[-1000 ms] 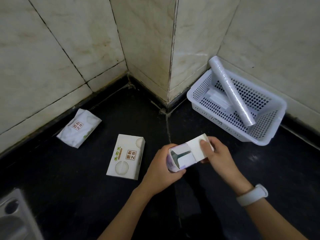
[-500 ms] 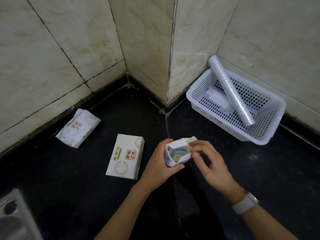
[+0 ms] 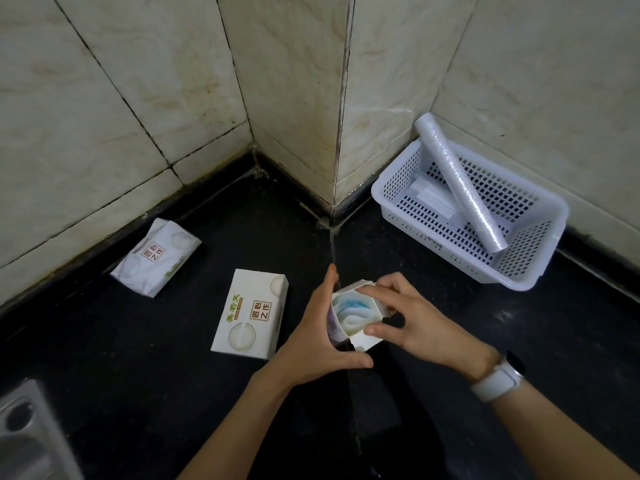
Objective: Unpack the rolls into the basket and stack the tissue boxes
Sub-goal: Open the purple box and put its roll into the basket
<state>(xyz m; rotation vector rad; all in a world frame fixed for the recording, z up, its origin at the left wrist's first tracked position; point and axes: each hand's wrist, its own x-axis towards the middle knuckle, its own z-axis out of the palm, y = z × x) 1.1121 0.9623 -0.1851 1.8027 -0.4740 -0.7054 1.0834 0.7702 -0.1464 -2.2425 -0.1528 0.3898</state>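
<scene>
Left hand (image 3: 311, 336) grips the little carton (image 3: 349, 320); right hand (image 3: 412, 320) pinches its open flaps. Roll (image 3: 353, 315) inside looks light and squishy, so I'd pull it by the end.

A small carton (image 3: 353, 317) is held between the left hand (image 3: 322, 344) and right hand (image 3: 415, 320) above the counter (image 3: 138, 393). A tissue box (image 3: 251, 313) is laid just left of it, and a tissue pack (image 3: 156, 256) farther left by the wall (image 3: 86, 116). A basket (image 3: 519, 268) is set behind to the right, with a roll (image 3: 460, 185) propped in it.
</scene>
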